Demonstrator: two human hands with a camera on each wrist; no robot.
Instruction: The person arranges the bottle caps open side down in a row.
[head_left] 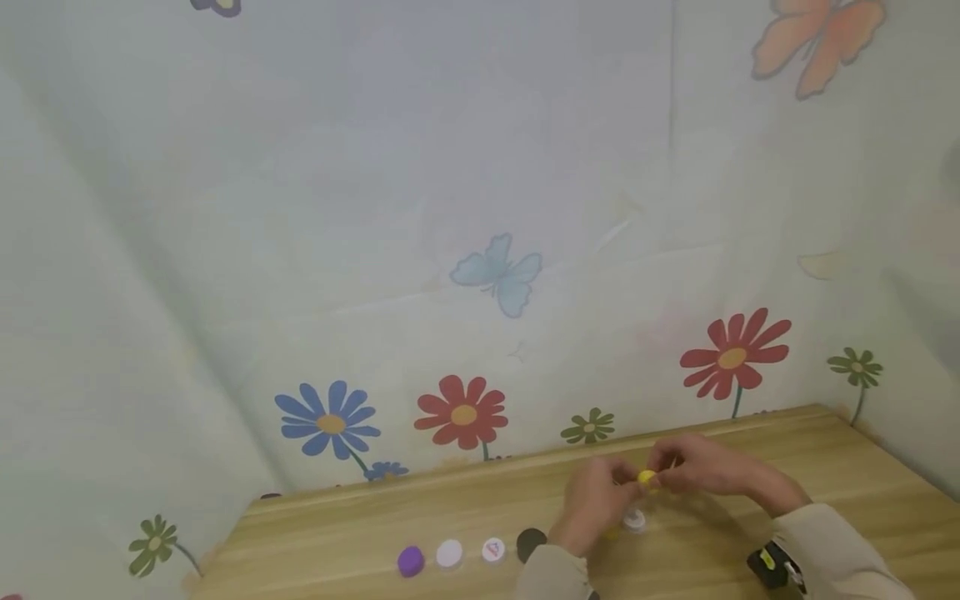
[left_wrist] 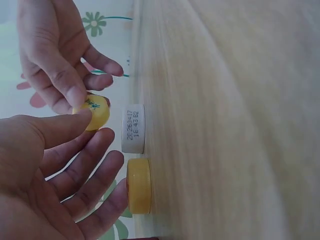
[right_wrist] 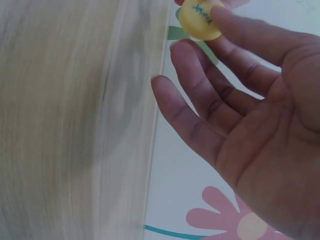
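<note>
A small yellow bottle cap [head_left: 647,478] with green writing is held up over the wooden table, between both hands. My left hand [head_left: 596,502] pinches one side of it between thumb and fingers, the other fingers spread. From the opposite side, the thumb and fingers of my right hand [right_wrist: 270,105] grip the same yellow cap [right_wrist: 194,24]. Under the hands, a white cap [left_wrist: 133,128] with a printed date code sits on the table. Beside it is an orange-yellow cap [left_wrist: 139,186], close to the left hand's little finger.
A row on the table [head_left: 322,533] runs left of my hands: a purple cap [head_left: 410,562], a white cap [head_left: 449,554], a printed white cap [head_left: 492,550] and a black round cap [head_left: 529,543]. A flowered wall covering [head_left: 360,250] stands behind the table's back edge.
</note>
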